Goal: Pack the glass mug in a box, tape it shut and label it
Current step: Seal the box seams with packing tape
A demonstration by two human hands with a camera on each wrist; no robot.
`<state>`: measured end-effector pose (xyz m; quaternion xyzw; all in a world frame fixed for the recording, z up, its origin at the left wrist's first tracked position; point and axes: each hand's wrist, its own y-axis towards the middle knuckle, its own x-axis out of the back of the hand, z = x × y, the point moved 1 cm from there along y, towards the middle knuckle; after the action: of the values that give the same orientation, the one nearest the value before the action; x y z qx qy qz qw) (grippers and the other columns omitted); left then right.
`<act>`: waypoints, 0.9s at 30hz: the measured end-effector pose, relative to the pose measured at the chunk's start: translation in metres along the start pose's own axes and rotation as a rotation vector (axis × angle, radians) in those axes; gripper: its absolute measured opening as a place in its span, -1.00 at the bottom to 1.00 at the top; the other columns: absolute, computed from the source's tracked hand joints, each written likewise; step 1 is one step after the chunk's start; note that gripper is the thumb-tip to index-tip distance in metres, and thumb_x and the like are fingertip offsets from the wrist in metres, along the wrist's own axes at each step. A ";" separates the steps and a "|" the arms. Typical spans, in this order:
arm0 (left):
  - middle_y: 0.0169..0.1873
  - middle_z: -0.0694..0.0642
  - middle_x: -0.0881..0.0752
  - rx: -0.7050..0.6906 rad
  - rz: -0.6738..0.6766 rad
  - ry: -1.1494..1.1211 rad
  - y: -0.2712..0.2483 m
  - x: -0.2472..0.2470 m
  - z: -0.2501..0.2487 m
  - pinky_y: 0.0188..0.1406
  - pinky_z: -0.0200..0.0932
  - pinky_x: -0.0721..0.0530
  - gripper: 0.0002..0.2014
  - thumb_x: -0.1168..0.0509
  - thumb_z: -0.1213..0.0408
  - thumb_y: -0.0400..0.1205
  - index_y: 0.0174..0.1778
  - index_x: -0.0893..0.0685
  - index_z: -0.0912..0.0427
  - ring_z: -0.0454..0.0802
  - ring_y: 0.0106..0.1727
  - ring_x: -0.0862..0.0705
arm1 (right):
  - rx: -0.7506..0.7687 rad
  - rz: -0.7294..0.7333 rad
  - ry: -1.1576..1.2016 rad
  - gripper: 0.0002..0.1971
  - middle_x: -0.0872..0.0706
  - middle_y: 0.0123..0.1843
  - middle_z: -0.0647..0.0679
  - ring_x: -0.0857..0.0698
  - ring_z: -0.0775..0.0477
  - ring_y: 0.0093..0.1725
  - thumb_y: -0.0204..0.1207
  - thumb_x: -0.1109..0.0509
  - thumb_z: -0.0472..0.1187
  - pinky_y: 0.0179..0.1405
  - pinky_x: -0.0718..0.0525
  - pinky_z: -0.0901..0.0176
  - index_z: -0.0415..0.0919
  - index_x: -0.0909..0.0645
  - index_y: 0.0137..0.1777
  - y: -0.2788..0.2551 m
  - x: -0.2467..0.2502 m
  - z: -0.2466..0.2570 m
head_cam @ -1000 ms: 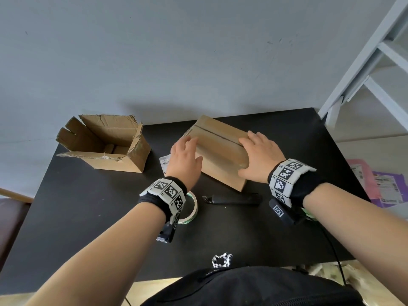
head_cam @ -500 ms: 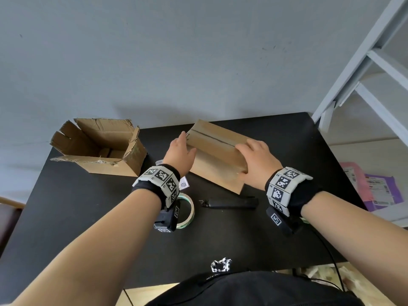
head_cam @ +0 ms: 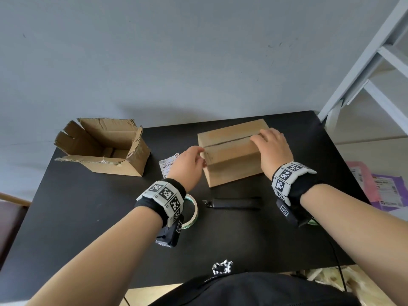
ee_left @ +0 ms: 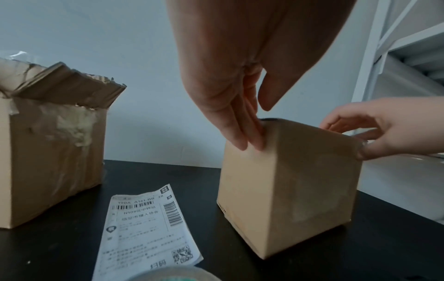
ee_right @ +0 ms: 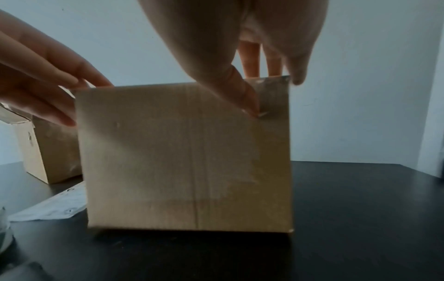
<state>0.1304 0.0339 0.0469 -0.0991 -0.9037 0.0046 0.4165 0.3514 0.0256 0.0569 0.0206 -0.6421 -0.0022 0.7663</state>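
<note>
A closed brown box stands mid-table, with a seam along its top. My left hand touches its left end with straight fingers. My right hand lies over the right end, fingers on the top. Its thumb presses a strip of clear tape on the near face. A white shipping label lies flat left of the box. A tape roll sits under my left wrist. No mug is in view.
An open, torn cardboard box stands at the table's back left. A black box cutter lies in front of the closed box. A white shelf frame stands right of the table, and pink and purple mailers lie on the floor.
The closed box has turned anticlockwise, so its near face now squares up to me. My left hand slid off the top to the left end. The right hand stayed on the right end.
</note>
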 end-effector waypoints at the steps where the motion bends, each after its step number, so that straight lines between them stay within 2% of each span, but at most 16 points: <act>1: -0.09 0.00 -0.72 -0.008 -0.004 0.015 -0.002 -0.001 -0.002 0.02 -0.13 -0.67 -0.70 -0.11 0.30 0.70 0.34 -0.51 0.16 -0.10 -0.05 -0.71 | 0.006 -0.022 -0.052 -0.52 -0.45 0.43 -0.16 -0.32 -0.24 0.46 0.43 -0.25 -0.48 0.46 -0.30 -0.07 -0.17 -0.49 0.35 0.001 0.001 0.002; 2: -0.08 -0.03 -0.70 -0.021 -0.034 0.057 -0.003 0.000 -0.004 -0.07 -0.15 -0.65 -0.72 -0.13 0.25 0.69 0.32 -0.51 0.13 -0.12 -0.08 -0.69 | 0.002 -0.025 -0.082 -0.52 -0.46 0.43 -0.14 -0.31 -0.22 0.46 0.42 -0.29 -0.40 0.45 -0.27 -0.06 -0.14 -0.48 0.35 0.000 0.002 0.006; 3: 0.02 -0.01 -0.66 -0.029 -0.074 0.107 -0.002 0.001 -0.005 -0.12 -0.18 -0.60 -0.71 -0.17 0.19 0.69 0.32 -0.51 0.11 -0.10 -0.05 -0.66 | -0.005 -0.004 -0.091 -0.50 -0.42 0.48 -0.13 -0.28 -0.21 0.49 0.42 -0.31 -0.31 0.46 -0.24 -0.07 -0.09 -0.44 0.40 -0.002 0.001 0.011; 4: 0.16 0.03 -0.59 -0.028 -0.100 0.145 -0.001 0.003 -0.006 -0.08 -0.21 -0.54 -0.67 -0.20 0.14 0.67 0.35 -0.49 0.10 -0.06 0.07 -0.63 | -0.012 0.036 -0.086 -0.44 -0.34 0.54 -0.15 -0.22 -0.22 0.54 0.43 -0.32 -0.21 0.49 -0.20 -0.12 -0.04 -0.36 0.47 -0.005 0.000 0.017; 5: 0.32 0.08 -0.49 -0.020 -0.094 0.170 0.003 0.003 -0.007 0.04 -0.19 -0.52 -0.60 -0.22 0.10 0.67 0.42 -0.44 0.09 0.01 0.24 -0.57 | -0.016 0.090 -0.074 -0.36 -0.22 0.61 -0.19 -0.14 -0.26 0.59 0.45 -0.32 -0.10 0.52 -0.14 -0.18 0.00 -0.24 0.54 -0.009 -0.002 0.022; 7: 0.58 0.11 -0.23 -0.024 -0.001 0.193 0.012 0.002 -0.007 0.42 -0.05 -0.36 -0.46 -0.19 0.07 0.68 0.58 -0.26 0.08 0.11 0.56 -0.27 | -0.023 0.186 -0.063 -0.24 0.03 0.67 -0.28 0.05 -0.35 0.64 0.48 -0.26 0.17 0.56 0.00 -0.29 0.05 -0.02 0.62 -0.016 -0.006 0.032; 9: 0.66 0.11 -0.05 -0.032 0.114 0.209 0.020 0.001 -0.007 0.59 0.01 -0.11 -0.41 -0.15 0.09 0.71 0.65 -0.11 0.06 0.11 0.66 -0.06 | -0.040 0.231 -0.062 -0.14 0.17 0.67 -0.32 0.17 -0.40 0.63 0.44 -0.16 0.39 0.56 0.14 -0.34 0.06 0.07 0.64 -0.018 -0.011 0.035; 11: 0.66 0.10 -0.10 -0.046 0.154 0.192 0.026 0.001 -0.006 0.59 -0.02 -0.12 -0.40 -0.15 0.10 0.71 0.65 -0.10 0.06 0.07 0.65 -0.11 | -0.047 0.246 -0.059 -0.06 0.21 0.66 -0.34 0.22 -0.43 0.63 0.38 -0.12 0.50 0.55 0.21 -0.37 0.05 0.08 0.64 -0.016 -0.015 0.035; 14: 0.58 0.12 -0.28 -0.039 0.120 0.153 0.027 0.006 -0.004 0.52 -0.06 -0.25 -0.34 -0.26 0.08 0.65 0.64 -0.15 0.10 0.05 0.58 -0.27 | -0.017 0.254 -0.063 -0.06 0.20 0.66 -0.35 0.22 -0.43 0.63 0.36 -0.14 0.50 0.54 0.25 -0.38 0.03 0.03 0.63 -0.010 -0.017 0.033; 18: 0.51 0.12 -0.34 0.014 0.070 0.147 0.018 0.008 0.000 0.40 -0.12 -0.37 -0.28 -0.34 -0.01 0.58 0.61 -0.22 0.11 0.04 0.48 -0.39 | 0.103 0.242 -0.055 -0.11 0.16 0.67 -0.31 0.20 -0.34 0.65 0.37 -0.24 0.43 0.58 0.27 -0.29 0.05 -0.06 0.62 0.004 -0.015 0.027; 21: 0.41 0.12 -0.41 0.017 0.035 0.145 0.008 0.009 0.004 0.26 -0.20 -0.45 -0.29 -0.38 -0.06 0.54 0.56 -0.32 0.13 -0.01 0.34 -0.50 | 0.204 0.229 -0.108 -0.11 0.17 0.68 -0.27 0.21 -0.27 0.66 0.37 -0.29 0.39 0.60 0.25 -0.22 0.12 -0.04 0.63 0.018 -0.006 0.021; 24: 0.28 0.07 -0.49 0.044 -0.032 0.116 0.003 0.011 0.006 0.08 -0.27 -0.50 -0.38 -0.42 -0.05 0.50 0.43 -0.45 0.12 -0.06 0.15 -0.57 | 0.203 0.247 -0.116 -0.15 0.21 0.69 -0.21 0.18 -0.27 0.66 0.43 -0.34 0.26 0.61 0.06 -0.18 0.12 -0.01 0.64 0.023 0.002 0.022; 27: 0.16 0.04 -0.57 0.057 -0.070 0.115 0.001 0.005 0.004 0.03 -0.13 -0.65 -0.49 -0.45 -0.07 0.46 0.24 -0.53 0.08 -0.07 0.03 -0.64 | 0.145 0.288 -0.042 -0.15 0.18 0.68 -0.18 0.14 -0.27 0.65 0.46 -0.43 -0.05 0.51 -0.31 -0.17 0.05 0.00 0.64 0.014 0.000 0.030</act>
<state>0.1249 0.0364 0.0481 -0.0554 -0.8807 0.0102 0.4703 0.3211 0.0382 0.0630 -0.0163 -0.6526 0.1534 0.7418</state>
